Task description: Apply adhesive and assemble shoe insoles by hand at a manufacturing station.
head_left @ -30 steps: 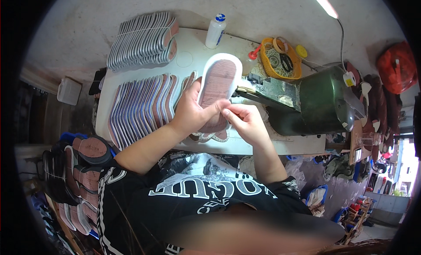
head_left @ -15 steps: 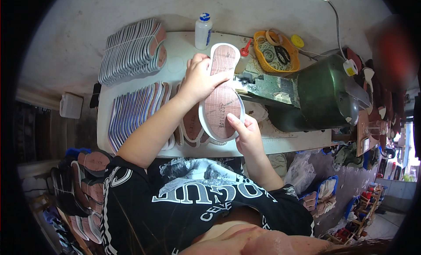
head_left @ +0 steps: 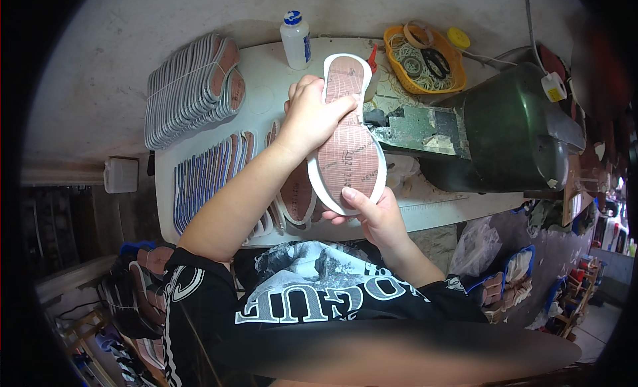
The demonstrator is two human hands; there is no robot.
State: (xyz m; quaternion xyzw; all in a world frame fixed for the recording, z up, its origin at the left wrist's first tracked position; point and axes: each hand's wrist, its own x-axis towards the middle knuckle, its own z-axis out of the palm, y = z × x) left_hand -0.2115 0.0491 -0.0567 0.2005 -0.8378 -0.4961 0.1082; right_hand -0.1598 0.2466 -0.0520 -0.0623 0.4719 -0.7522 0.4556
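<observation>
A brown shoe sole with a white rim (head_left: 349, 144) is held lengthwise above the white worktable (head_left: 266, 94). My left hand (head_left: 312, 118) grips its far half from the left side. My right hand (head_left: 365, 211) holds its near end, thumb on the rim. Under the sole, a few similar soles (head_left: 296, 194) lie flat on the table. To the right stands a dark green machine (head_left: 505, 131) with a worn metal bed (head_left: 419, 131).
Two fanned rows of soles lie left: a far stack (head_left: 189, 88) and a near stack (head_left: 206, 177). A white glue bottle (head_left: 296, 38), a small red-capped bottle (head_left: 371, 71) and an orange basket of rubber bands (head_left: 419, 61) stand at the back. Finished shoes (head_left: 149, 287) pile at lower left.
The sole was turned from lying across my left hand to pointing away from me. My left hand slid to its far half and my right hand dropped to its near end.
</observation>
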